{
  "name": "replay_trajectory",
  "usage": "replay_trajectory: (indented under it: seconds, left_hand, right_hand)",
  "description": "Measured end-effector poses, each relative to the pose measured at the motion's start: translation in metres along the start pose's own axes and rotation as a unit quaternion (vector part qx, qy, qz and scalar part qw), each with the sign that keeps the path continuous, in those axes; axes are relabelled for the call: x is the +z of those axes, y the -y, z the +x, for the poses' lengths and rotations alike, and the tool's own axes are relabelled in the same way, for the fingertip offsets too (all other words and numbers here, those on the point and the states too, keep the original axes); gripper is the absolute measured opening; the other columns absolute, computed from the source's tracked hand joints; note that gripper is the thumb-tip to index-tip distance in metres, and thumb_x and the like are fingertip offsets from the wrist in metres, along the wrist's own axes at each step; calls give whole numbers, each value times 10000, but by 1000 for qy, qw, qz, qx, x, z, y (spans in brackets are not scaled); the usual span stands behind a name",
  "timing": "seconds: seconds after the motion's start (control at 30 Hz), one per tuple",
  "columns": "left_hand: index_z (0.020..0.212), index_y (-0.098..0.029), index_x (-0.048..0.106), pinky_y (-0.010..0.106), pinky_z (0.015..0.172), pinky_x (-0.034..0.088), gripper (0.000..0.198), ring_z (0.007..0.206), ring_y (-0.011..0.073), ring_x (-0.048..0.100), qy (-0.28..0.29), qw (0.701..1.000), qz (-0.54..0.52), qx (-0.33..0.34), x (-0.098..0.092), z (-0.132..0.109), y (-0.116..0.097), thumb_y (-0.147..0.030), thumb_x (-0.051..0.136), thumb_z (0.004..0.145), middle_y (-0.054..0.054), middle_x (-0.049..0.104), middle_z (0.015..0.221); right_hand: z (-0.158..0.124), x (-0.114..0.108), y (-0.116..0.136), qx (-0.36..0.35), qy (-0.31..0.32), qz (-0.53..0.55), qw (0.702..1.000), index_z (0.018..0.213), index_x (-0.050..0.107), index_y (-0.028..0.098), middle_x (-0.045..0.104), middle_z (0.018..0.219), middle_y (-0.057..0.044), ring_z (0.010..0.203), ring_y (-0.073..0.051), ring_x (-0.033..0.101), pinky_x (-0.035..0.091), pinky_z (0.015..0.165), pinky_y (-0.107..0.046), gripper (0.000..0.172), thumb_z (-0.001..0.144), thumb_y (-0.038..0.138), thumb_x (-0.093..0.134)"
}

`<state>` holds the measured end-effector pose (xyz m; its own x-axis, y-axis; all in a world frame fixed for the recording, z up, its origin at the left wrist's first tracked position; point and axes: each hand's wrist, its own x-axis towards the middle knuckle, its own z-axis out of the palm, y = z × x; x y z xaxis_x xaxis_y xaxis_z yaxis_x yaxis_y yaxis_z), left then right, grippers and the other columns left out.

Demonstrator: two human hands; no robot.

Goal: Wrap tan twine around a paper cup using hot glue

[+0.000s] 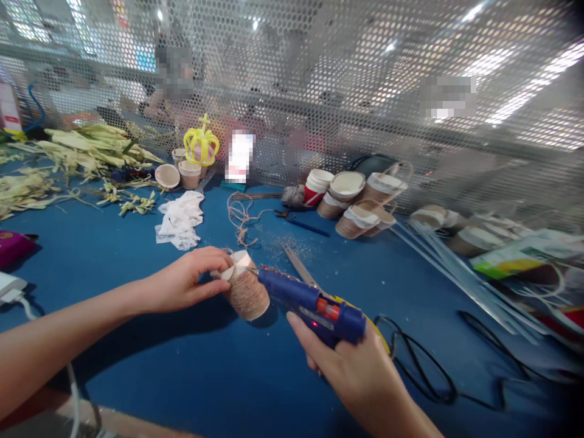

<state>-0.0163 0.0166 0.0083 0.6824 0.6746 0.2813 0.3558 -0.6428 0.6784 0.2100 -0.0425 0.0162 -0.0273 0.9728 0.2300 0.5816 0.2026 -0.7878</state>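
Observation:
A paper cup (250, 297) wrapped in brown twine tilts on the blue table, its white inside partly showing. My left hand (201, 277) pinches the cup at its rim, thumb and fingers closed on it. A blue glue gun (310, 299) with a small red light is gripped in my right hand (347, 359). Its nozzle points left and meets or nearly meets the cup near the rim; actual contact I cannot tell. Scissors (301, 266) with yellow handles lie partly hidden behind the glue gun.
Behind lie loose twine (244, 216), pliers (303, 224) and a white cloth (181, 220). Several twine-wrapped cups (358, 219) stand at back right, near clear glue sticks (456, 274). A black cord (424, 371) runs right. Dried husks (91, 146) and a yellow crown (201, 146) are at back left.

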Motion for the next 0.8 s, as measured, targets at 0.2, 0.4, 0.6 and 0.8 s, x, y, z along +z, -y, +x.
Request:
replay_trajectory:
  seconds: [0.2,0.4,0.6,0.8]
  left_hand:
    - [791,-155,523,325,923,395,105,1074,191,496,-5,1000,-7,-7,0,-2,2,-192,448,854,104,559,1114]
    - [800,-154,522,329,969,373,96,1158,199,471,0,1000,-2,-11,0,-3,4,-191,452,856,117,523,1232]
    - [813,-155,531,349,987,361,89,1177,203,463,2,1000,-5,-1,0,-3,5,-184,457,855,111,528,1236]
    - [809,-152,531,348,1009,333,96,1158,187,474,-8,1000,-7,2,3,-4,8,-185,456,858,107,553,1196]
  right_hand:
    - [1,-12,8,2,61,-25,998,697,653,196,526,390,27,390,-147,559,413,334,-207,171,728,340,566]
    - [0,-9,6,3,63,-15,998,701,657,193,543,414,19,421,-149,575,456,399,-213,178,726,345,570]
    - [-1,-5,3,21,34,-8,999,700,651,188,499,385,29,402,-151,550,413,351,-214,192,714,361,570]
    - [-1,-9,14,5,80,-19,997,637,604,192,574,509,-4,492,-144,572,477,486,-229,152,730,297,546]
